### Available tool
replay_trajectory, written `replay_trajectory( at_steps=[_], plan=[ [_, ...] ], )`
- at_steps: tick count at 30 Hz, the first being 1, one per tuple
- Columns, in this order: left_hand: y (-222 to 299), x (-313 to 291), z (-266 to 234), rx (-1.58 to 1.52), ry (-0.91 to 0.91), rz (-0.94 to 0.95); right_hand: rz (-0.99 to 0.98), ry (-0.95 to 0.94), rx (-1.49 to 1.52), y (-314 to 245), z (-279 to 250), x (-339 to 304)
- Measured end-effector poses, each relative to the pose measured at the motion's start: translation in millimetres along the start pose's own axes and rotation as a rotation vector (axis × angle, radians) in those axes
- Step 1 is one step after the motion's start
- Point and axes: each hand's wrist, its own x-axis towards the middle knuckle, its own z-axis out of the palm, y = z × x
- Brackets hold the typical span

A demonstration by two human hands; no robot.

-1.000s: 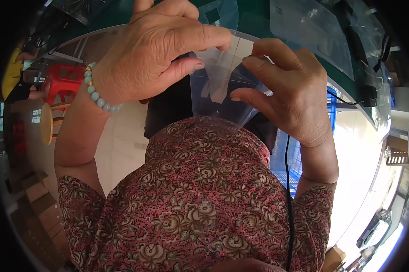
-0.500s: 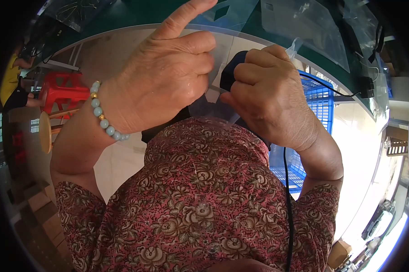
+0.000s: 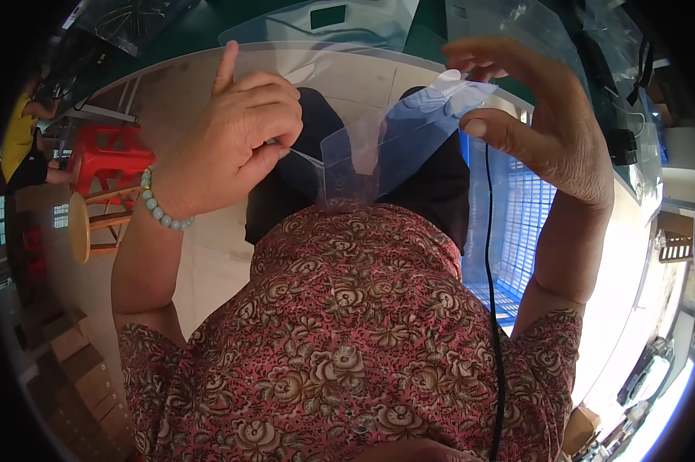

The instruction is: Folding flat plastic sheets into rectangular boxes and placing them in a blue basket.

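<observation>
My left hand (image 3: 243, 135) is closed, thumb and fingers pinched on a thin edge of a clear plastic sheet (image 3: 347, 158). Its index finger points up, and a beaded bracelet circles the wrist. The sheet is folded or bent, stretching across above my lap toward the right, where crinkled, whitish, shiny parts show at its upper end. My right hand (image 3: 536, 115) is open beside that end, thumb and fingers spread apart. Whether its fingertips touch the plastic I cannot tell.
More clear plastic sheets (image 3: 378, 19) with cut-out windows lie on the green table (image 3: 432, 23) ahead. A blue plastic crate (image 3: 517, 231) stands at my right, crossed by a black cable (image 3: 490, 231). At left are a red stool (image 3: 109, 154), a wooden stool (image 3: 82, 227) and a person in yellow (image 3: 16, 135).
My hands have moved apart, the left one leftward and the right one rightward. The right hand has gone from a closed fist to spread fingers, and the clear sheet now shows between them.
</observation>
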Motion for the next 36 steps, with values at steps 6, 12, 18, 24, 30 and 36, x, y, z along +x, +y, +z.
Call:
replay_trajectory(
  at_steps=[6, 12, 18, 24, 30, 36],
  plan=[
    [-4, -5, -1, -0.201, -0.008, 0.032, 0.288, -0.037, 0.317, 15, 34, -2],
    [9, -14, 40, -0.466, 0.325, -0.238, 0.156, 0.064, -0.095, 19, 56, 8],
    [-4, -27, 45, -0.491, 0.406, -0.254, -0.019, 0.024, -0.425, 19, 67, -1],
    [23, -12, 42, -0.273, 0.459, -0.315, 0.021, -0.057, -0.528, 18, 71, -6],
    [35, -5, 38, 0.268, 0.353, -0.171, -0.05, -0.076, -0.509, 18, 70, -13],
    [45, 8, 40, 0.233, 0.299, -0.162, -0.034, -0.138, -0.477, 10, 64, -17]
  ],
)
